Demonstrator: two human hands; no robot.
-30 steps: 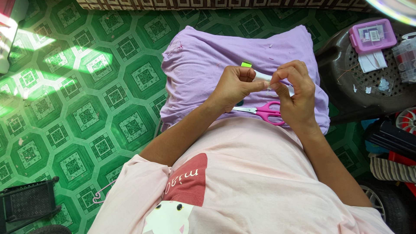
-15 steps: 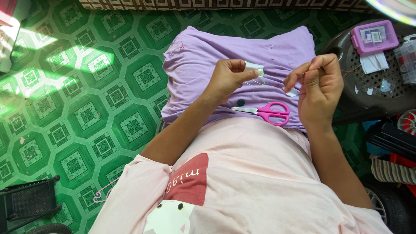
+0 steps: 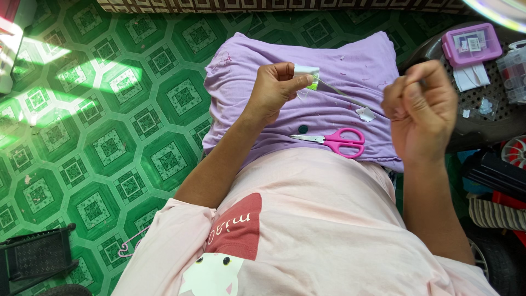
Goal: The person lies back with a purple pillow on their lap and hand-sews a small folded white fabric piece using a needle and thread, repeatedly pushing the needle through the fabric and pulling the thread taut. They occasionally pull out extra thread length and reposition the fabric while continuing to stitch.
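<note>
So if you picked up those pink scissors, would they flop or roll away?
Probably not. The pink scissors look rigid, with metal blades and hard plastic loop handles, so they should stay stiff. They lie flat and closed on the soft purple pillow, so rolling seems unlikely, though they might slide if the cushion tilted. They look small and likely light.

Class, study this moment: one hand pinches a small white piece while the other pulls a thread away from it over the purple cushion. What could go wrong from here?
1. The taut thin thread between the small white fabric piece in the left hand and the raised right hand might snap or slip free.
2. The pink-handled scissors lie loose on the purple cushion near the lap; they could slide off.
</note>
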